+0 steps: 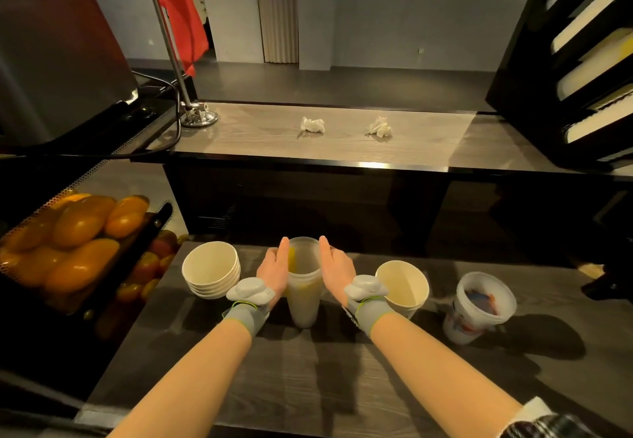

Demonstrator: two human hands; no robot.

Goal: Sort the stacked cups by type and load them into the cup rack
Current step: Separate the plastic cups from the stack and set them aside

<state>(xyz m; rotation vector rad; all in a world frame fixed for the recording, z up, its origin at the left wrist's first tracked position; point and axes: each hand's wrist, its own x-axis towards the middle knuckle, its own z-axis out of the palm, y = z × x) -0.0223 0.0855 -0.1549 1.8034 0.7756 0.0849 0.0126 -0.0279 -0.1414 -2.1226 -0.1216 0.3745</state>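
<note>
The clear cup (304,297) stands upright on the desk (342,386), between white bowls (210,275) and a paper cup (402,285). The left hand (274,268) and right hand (337,268) flank it, touching its sides. One finger of each lies straight by the rim. I can't tell whether either grip wraps round it.

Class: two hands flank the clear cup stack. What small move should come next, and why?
Probably close both hands on the clear cup stack and lift it. The left hand and right hand flank its rim with straight fingers, not yet gripping, and the cup rack stands away at the far right.
</note>
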